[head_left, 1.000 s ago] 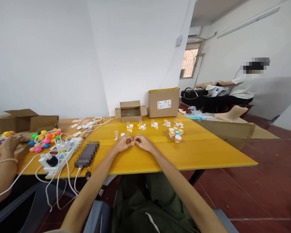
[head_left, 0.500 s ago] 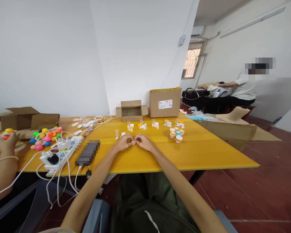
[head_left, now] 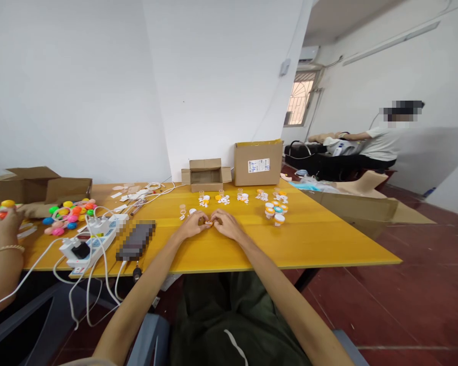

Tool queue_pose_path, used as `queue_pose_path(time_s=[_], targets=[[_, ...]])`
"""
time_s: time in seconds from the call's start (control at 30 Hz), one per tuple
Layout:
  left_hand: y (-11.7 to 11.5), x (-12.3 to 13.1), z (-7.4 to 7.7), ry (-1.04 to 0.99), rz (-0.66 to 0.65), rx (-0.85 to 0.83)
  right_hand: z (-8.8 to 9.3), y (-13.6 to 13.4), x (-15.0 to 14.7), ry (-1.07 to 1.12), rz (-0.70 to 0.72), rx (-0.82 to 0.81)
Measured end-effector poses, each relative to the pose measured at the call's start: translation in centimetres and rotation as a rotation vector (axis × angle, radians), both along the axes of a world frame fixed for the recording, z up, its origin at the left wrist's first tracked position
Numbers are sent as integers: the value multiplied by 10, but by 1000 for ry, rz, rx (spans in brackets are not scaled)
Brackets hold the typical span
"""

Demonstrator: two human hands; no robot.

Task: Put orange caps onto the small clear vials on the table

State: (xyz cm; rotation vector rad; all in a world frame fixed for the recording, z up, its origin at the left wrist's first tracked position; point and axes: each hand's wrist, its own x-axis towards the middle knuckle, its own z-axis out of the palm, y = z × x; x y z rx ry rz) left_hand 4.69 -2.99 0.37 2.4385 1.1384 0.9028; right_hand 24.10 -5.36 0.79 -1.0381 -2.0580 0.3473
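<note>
Both hands (head_left: 193, 225) nearly closed, round small orange/white pc (head_left: 209, 222), ctn (head_left: 257, 152) behind w/ blue-scrawled label (head_left: 258, 165), illegible.

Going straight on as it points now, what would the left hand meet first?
Likely the right hand, almost fingertip to fingertip with the left hand at a small piece; depth is unclear.

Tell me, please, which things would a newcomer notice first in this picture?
Probably the bright heap of coloured balls comes first, on the left part of the table. Then the eye may go to the near middle, where the left hand and right hand hold a small piece together. To their right stands a cluster of small tubs in white, orange and teal.
</note>
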Motion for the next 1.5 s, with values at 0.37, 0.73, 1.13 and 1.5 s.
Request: queue_pose_path(time_s=[0.37, 0.73, 1.13, 1.5], targets=[[-6, 1, 8, -21, 2, -27, -2, 3, -1, -29, -12, -9], [-5, -14, 30, -165, 250, 64, 0, 2, -1, -10, 26, -47], [-8, -23, 24, 119, 95, 106, -6, 6, -1, -90, 52, -1], [-12, -27, 23, 173, 70, 132, -7, 8, -1, -104, 46, 4]])
